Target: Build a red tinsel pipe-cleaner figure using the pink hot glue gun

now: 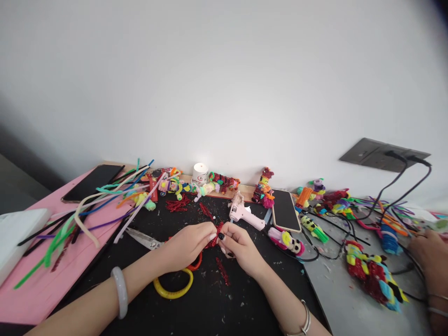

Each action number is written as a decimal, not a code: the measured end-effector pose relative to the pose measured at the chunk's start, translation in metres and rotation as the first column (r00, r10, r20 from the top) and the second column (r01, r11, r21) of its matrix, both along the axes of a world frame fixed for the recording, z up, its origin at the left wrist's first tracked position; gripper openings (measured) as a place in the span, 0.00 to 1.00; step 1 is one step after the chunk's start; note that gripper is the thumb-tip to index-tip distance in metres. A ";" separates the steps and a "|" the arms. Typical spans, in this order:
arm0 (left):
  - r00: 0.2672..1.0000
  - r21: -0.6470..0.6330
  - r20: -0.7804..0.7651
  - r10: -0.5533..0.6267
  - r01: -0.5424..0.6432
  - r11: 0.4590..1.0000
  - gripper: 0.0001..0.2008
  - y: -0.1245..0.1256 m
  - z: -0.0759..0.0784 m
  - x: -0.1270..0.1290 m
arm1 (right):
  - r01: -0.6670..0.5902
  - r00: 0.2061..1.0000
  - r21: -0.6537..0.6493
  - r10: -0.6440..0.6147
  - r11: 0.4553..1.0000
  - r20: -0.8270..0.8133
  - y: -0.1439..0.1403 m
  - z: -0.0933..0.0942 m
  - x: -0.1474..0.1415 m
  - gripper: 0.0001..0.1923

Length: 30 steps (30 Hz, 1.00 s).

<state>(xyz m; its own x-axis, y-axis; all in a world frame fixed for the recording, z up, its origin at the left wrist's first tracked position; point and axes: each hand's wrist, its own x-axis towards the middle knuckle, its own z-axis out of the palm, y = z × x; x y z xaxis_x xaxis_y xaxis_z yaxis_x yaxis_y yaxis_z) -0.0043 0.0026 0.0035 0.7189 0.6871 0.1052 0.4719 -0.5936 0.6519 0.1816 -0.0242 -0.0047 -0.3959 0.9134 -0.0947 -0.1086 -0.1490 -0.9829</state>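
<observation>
1. Now, left hand [187, 245] and right hand [238, 246] both pinch a red glitter pipe cleaner [217, 234] over the black mat [196, 298].
2. Scissors [159, 254] lie under the left wrist; pink glue gun [245, 213] sits just behind.

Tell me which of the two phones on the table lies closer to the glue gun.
The phone with the pale case, just right of the pink glue gun. The other phone lies far off at the left, on the pink board.

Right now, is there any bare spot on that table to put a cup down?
Yes: the black mat near the front edge, between the two forearms, is bare except for scraps. The grey surface left of the woven piece is also free. Crowded: the back edge by the glue gun and the pipe cleaners.
</observation>
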 end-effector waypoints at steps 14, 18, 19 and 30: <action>1.000 0.009 -0.022 0.004 -0.004 1.000 0.12 0.001 -0.002 0.000 | -0.013 1.000 0.003 0.013 1.000 -0.003 0.000 -0.001 0.000 0.11; 1.000 0.019 -0.019 0.005 -0.005 1.000 0.11 0.001 -0.001 0.000 | -0.010 1.000 0.002 0.010 1.000 0.016 0.001 -0.001 0.000 0.12; 1.000 0.022 -0.021 0.004 -0.004 1.000 0.11 0.001 -0.001 0.000 | -0.008 1.000 -0.001 0.008 1.000 0.025 0.001 -0.001 0.000 0.12; 0.998 0.036 -0.053 0.022 -0.020 0.999 0.11 0.001 -0.001 -0.001 | 0.010 1.000 -0.034 -0.010 0.999 0.007 0.001 0.000 0.000 0.10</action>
